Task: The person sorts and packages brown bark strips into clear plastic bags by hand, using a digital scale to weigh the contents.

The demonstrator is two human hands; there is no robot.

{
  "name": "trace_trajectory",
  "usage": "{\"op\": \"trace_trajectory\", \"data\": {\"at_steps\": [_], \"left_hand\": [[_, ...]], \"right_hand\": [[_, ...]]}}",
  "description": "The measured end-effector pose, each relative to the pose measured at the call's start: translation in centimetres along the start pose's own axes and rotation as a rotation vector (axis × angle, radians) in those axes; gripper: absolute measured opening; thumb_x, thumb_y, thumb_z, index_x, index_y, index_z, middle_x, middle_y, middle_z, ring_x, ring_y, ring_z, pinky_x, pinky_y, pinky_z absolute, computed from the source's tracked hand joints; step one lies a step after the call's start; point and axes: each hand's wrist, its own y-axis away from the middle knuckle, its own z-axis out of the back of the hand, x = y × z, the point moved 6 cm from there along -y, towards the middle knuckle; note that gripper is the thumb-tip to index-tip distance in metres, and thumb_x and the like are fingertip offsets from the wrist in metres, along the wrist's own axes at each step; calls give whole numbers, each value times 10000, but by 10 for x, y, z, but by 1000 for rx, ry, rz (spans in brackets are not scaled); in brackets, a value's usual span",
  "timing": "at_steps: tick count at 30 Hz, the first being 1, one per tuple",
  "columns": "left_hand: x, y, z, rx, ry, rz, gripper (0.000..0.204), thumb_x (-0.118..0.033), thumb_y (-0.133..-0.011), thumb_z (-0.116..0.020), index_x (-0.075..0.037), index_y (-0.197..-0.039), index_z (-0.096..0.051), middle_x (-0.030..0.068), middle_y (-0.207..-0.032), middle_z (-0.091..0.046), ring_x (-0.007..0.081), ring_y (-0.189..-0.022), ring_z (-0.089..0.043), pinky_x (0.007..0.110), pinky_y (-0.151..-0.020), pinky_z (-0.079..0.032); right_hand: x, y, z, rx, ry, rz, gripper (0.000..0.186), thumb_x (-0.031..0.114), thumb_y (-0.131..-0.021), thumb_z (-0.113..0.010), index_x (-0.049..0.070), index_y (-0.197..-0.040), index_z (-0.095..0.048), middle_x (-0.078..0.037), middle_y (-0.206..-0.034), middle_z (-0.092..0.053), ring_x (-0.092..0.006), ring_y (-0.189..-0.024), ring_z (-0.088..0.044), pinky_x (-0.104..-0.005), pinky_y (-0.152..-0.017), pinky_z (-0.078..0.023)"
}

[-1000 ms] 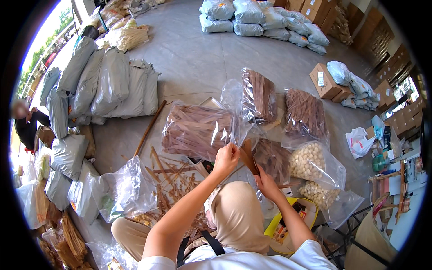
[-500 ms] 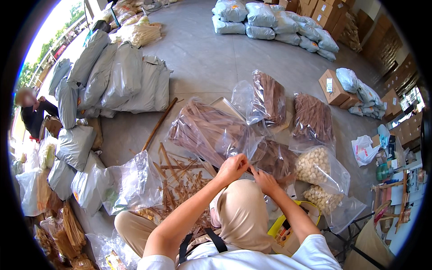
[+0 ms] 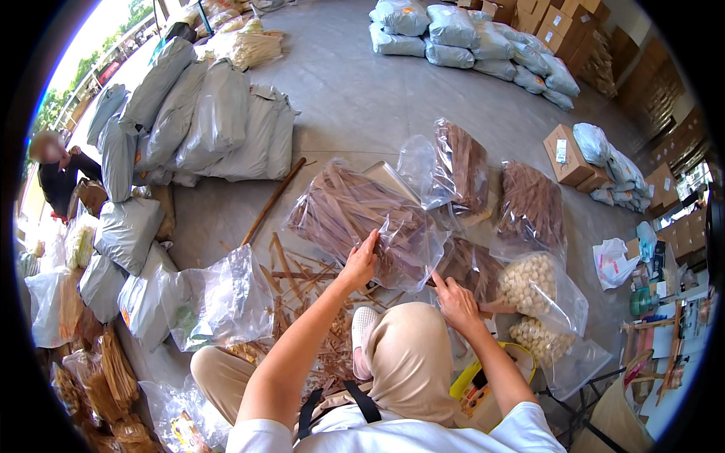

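Observation:
A large clear plastic bag (image 3: 349, 198) filled with long brown strips, possibly bark or dried leaf, lies in front of my knees. My left hand (image 3: 361, 263) rests on its near side with the fingers stretched out against the plastic. At the bag's near right corner, my right hand (image 3: 457, 300) has its index finger extended along the plastic and the other fingers curled, seemingly pinching the edge. Its thumb is mostly hidden. A darker bag of brown pieces (image 3: 470, 264) lies just beyond my right hand.
Two more bags of brown strips (image 3: 461, 162) (image 3: 531, 200) lie farther off. Bags of pale round pieces (image 3: 527, 285) sit at right. Loose scraps (image 3: 332, 362) and a wooden stick (image 3: 272, 202) lie at left, near stacked grey sacks (image 3: 215, 113). A person (image 3: 64, 170) sits at far left.
My hands were together at the bag's near edge. Now they are apart: the left has moved up and left onto the plastic, the right slightly right. The view has shifted a little.

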Motion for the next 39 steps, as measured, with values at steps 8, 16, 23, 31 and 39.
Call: {"op": "trace_trajectory", "data": {"at_steps": [8,16,23,31,39], "left_hand": [[2,-8,-7,64,-29,91,703,-41,-870,-377,-188,-1442,3,12,-1477,-244,234,-1369,-188,547,-1062,-91],[-10,-7,-3,-92,142,121,651,-169,-863,-477,-76,-1408,-133,141,-1399,-325,300,-1301,-300,473,-1028,-258],[-103,9,10,-267,-280,-36,411,-198,-747,-627,29,-1057,-483,267,-957,-572,382,-918,-580,437,-761,-469],[-146,19,-28,41,-594,-192,349,-166,-681,-695,-4,-949,-541,163,-775,-648,318,-755,-655,393,-608,-518],[-143,22,-28,10,-544,-280,375,-174,-698,-677,0,-986,-513,171,-765,-632,332,-734,-638,416,-605,-492]], "right_hand": [[-19,6,-16,-66,-408,38,442,181,-902,-459,114,-1333,-386,-195,-899,-620,-331,-797,-608,-391,-717,-471],[-10,-24,-42,36,-564,-52,463,209,-910,-455,107,-1350,-357,-228,-877,-590,-361,-774,-578,-410,-727,-447],[-6,-25,-44,-34,-470,42,462,167,-906,-479,83,-1344,-357,-203,-778,-578,-306,-681,-564,-370,-686,-456],[-12,-38,-33,271,-853,-100,436,171,-913,-385,49,-1331,-372,-12,-605,-466,-87,-494,-452,-260,-478,-400],[-2,-68,-31,180,-1146,-143,276,133,-867,-458,2,-1110,-465,-35,-657,-531,-91,-537,-489,-243,-478,-401]]}}
